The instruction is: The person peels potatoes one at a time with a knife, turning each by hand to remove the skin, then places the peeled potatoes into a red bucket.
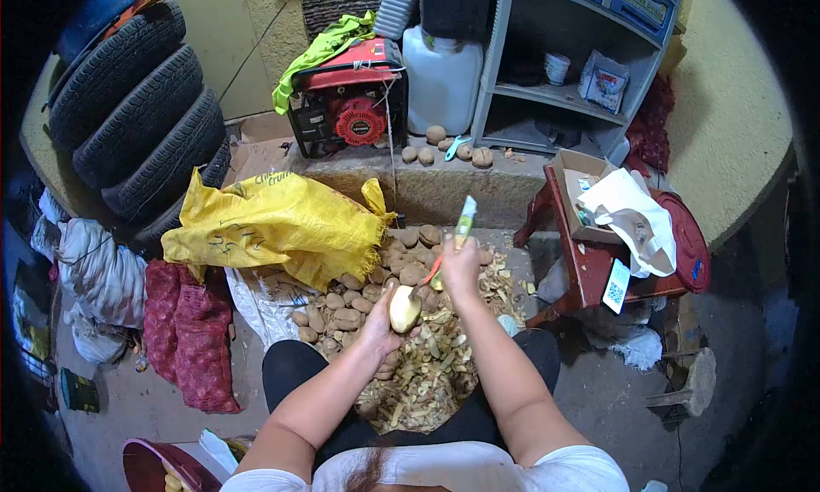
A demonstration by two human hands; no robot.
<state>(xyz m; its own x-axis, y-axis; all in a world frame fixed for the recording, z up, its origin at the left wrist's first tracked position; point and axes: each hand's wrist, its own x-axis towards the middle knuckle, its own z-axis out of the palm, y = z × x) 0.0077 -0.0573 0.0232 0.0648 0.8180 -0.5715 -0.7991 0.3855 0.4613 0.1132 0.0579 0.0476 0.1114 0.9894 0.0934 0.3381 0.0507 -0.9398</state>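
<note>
My left hand point(382, 321) grips a partly peeled potato point(404, 308), its pale yellow flesh showing. My right hand point(461, 266) holds a peeler point(461, 227) with a light handle pointing up, its lower end just above and to the right of the potato. Below the hands lies a heap of potato peels point(427, 377) between my knees. A pile of unpeeled brown potatoes point(346, 308) spreads on the floor just beyond and to the left.
A yellow sack point(273, 223) lies left of the pile, red mesh bags point(192, 334) further left. Stacked tyres point(137, 108), a red generator point(354, 99) and a white jug point(442, 78) stand behind. A red stool point(598, 261) with a box is at right.
</note>
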